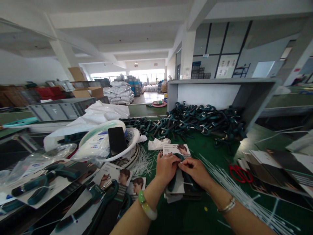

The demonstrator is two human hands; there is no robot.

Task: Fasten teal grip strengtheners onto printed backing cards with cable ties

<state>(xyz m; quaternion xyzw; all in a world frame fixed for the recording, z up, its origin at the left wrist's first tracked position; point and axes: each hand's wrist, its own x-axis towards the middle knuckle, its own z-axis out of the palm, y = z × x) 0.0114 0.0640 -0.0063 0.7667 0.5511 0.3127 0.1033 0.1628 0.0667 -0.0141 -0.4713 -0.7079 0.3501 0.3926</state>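
Observation:
Both hands meet over a printed card lying on a small stack, with a dark green hand grip exerciser on it. My left hand rests on the card's left side, fingers bent over the tool's top. Opposite it, my right hand has thumb and index finger pinched together near the left fingertips. Something small and white, perhaps a cable tie, shows between the fingertips; which hand holds it is unclear. The tool's upper part is partly hidden by the hands.
Loose white cable ties and red scissors lie right, beside stacked cards. Many green grips spill from a tipped grey crate behind. On the left are carded grips, plastic bags and a black phone.

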